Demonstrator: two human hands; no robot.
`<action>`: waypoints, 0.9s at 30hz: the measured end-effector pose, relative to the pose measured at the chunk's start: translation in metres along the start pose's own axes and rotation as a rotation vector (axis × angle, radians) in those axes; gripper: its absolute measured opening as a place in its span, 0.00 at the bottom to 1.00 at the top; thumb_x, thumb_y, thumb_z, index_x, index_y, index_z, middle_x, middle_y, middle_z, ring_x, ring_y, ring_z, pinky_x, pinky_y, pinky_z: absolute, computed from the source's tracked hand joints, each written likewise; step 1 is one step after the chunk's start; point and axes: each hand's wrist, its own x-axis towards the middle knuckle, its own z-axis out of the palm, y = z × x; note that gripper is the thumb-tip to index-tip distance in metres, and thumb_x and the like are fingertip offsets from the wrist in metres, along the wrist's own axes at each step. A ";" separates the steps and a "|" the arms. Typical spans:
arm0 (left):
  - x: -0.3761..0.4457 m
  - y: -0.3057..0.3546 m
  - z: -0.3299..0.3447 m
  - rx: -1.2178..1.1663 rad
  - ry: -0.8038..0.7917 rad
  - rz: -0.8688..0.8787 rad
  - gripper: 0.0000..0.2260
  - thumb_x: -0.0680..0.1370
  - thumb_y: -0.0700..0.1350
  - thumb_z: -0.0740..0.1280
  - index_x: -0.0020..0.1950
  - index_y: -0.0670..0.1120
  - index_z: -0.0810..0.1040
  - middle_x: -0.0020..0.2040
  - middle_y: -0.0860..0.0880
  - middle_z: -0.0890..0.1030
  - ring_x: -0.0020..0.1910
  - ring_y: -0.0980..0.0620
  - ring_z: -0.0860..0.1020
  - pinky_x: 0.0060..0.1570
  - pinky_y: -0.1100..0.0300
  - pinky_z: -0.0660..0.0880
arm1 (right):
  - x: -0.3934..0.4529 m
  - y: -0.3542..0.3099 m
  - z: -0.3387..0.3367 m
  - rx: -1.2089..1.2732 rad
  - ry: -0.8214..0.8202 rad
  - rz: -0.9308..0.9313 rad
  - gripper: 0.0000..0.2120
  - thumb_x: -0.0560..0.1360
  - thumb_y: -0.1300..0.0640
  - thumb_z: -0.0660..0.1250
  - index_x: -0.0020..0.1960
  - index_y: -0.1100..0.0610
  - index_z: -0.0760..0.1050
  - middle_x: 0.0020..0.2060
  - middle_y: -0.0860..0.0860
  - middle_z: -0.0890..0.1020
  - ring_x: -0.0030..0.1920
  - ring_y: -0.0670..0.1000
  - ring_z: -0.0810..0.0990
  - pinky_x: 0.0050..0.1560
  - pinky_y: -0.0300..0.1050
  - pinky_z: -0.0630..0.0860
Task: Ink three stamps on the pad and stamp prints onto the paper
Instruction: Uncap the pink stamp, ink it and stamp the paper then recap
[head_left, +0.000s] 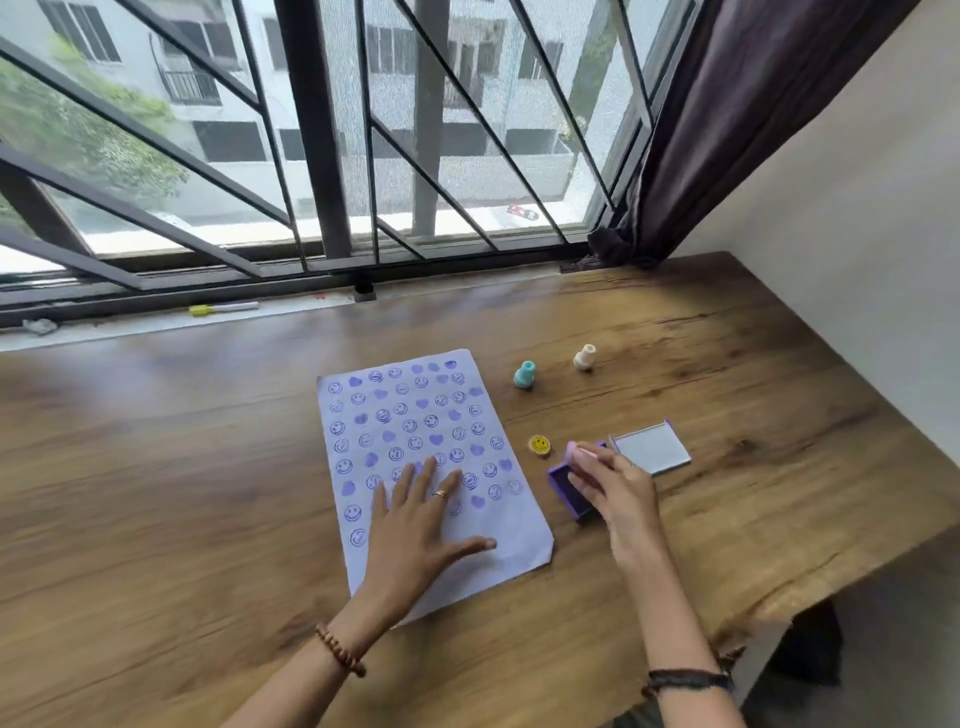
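Note:
A pale sheet of paper (405, 415) lies on the wooden table, covered with several purple smiley and heart prints. My left hand (421, 525) rests flat on its lower part, fingers spread. My right hand (613, 488) grips a pink stamp (577, 451) and holds it over the open purple ink pad (563, 486), just right of the paper. The pad's lid (652, 448) lies open beside it. A teal stamp (524, 375) and a white stamp (585, 357) stand farther back. A yellow smiley cap (540, 445) sits between paper and pad.
The wooden table (208, 467) runs to a window sill at the back, where a yellow-and-white pen (223, 308) lies. A dark curtain (727, 130) hangs at the back right beside a wall. The table's right edge drops off near my right forearm.

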 end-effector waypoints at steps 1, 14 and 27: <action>0.005 0.006 -0.002 0.022 0.038 -0.004 0.38 0.67 0.71 0.61 0.72 0.56 0.58 0.76 0.50 0.57 0.76 0.49 0.51 0.74 0.46 0.45 | 0.002 -0.005 -0.009 0.066 -0.024 0.025 0.04 0.71 0.65 0.68 0.42 0.60 0.81 0.38 0.51 0.83 0.39 0.45 0.82 0.39 0.33 0.80; 0.095 0.100 0.009 0.225 0.102 0.209 0.08 0.76 0.45 0.61 0.53 0.48 0.76 0.54 0.47 0.77 0.56 0.47 0.72 0.51 0.55 0.66 | 0.039 -0.032 -0.064 0.060 -0.218 0.044 0.05 0.73 0.64 0.67 0.46 0.60 0.80 0.36 0.51 0.85 0.38 0.44 0.83 0.39 0.34 0.80; 0.071 0.117 -0.013 -1.364 -0.142 -0.161 0.14 0.65 0.49 0.71 0.49 0.47 0.83 0.46 0.50 0.86 0.50 0.53 0.83 0.43 0.69 0.78 | 0.051 -0.042 -0.040 -0.334 -0.413 -0.332 0.13 0.67 0.65 0.73 0.41 0.47 0.80 0.40 0.47 0.86 0.46 0.45 0.84 0.47 0.36 0.78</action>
